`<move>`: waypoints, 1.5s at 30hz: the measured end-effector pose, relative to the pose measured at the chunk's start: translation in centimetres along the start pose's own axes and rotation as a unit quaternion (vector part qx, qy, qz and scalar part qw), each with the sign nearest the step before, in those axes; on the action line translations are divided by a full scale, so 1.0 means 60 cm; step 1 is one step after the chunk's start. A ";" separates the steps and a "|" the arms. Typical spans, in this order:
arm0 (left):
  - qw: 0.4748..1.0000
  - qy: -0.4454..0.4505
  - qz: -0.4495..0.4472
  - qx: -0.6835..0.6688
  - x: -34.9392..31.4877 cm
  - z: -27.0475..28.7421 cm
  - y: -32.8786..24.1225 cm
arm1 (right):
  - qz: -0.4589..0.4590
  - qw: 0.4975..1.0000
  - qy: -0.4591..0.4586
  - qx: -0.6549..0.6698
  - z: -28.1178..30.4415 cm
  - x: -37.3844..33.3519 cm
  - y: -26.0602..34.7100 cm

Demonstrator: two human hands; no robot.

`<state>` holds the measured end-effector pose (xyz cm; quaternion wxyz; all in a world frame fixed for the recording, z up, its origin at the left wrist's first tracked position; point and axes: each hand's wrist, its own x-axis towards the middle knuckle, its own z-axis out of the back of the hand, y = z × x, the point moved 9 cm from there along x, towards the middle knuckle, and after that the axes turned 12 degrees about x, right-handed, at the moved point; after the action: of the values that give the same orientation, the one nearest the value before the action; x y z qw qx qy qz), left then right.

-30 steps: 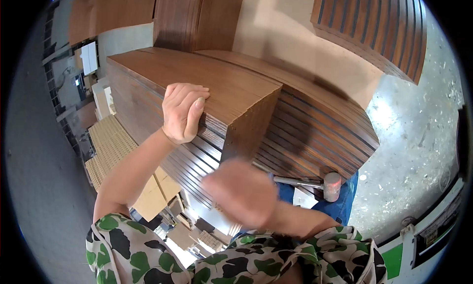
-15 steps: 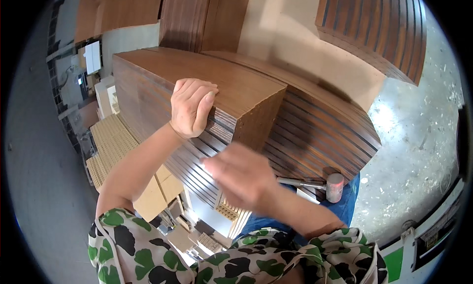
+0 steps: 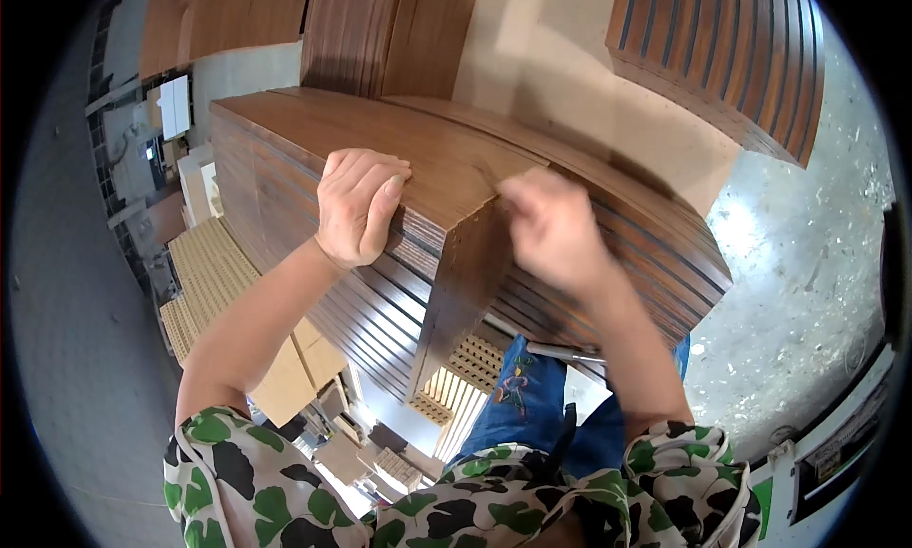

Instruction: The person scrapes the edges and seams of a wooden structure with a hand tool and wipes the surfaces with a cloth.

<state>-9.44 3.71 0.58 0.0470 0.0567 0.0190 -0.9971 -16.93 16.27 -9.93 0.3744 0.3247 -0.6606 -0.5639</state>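
A brown wood-grain cabinet piece (image 3: 380, 135) with grooved slats on its front stands before me. My left hand (image 3: 359, 206) grips its upper front edge, fingers folded over the top and thumb along the edge. At the piece's right corner is my right hand (image 3: 551, 220), closed and smeared by motion. A thin dark sliver shows by its fingertips, too blurred to name. Beneath my right forearm lies the metal handle of a mallet (image 3: 560, 353); the arm hides its head.
A second slatted brown piece (image 3: 655, 263) lies close against the right side. Further grooved wood (image 3: 722, 64) sits at the far right on a beige board (image 3: 541, 64). Perforated tan panels (image 3: 214, 263) are stacked at left. Speckled grey floor (image 3: 779, 263) spreads at right.
My right hand has swung up and to the right, from in front of the corner to its top edge. My forearm now covers the mallet head. The left hand keeps its hold.
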 end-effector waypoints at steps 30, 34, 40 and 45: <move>1.000 -0.022 -0.011 -0.011 0.012 -0.009 -0.012 | -0.137 0.978 -0.074 -0.140 0.018 -0.021 -0.211; 1.000 -0.027 -0.012 -0.003 0.006 0.002 -0.013 | 0.017 0.998 -0.063 0.003 0.002 0.013 0.053; 0.999 0.013 -0.028 0.013 0.013 -0.005 -0.015 | -0.168 0.891 -0.183 0.381 0.082 -0.083 -0.018; 0.937 0.309 0.129 -0.101 0.068 -0.059 -0.002 | -0.349 0.907 -0.214 0.101 0.214 -0.338 -0.251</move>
<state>-13.12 3.62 -3.40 0.1727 0.3592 0.1261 -0.9084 -17.56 37.65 -28.48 -0.0315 0.4418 -0.6229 -0.6449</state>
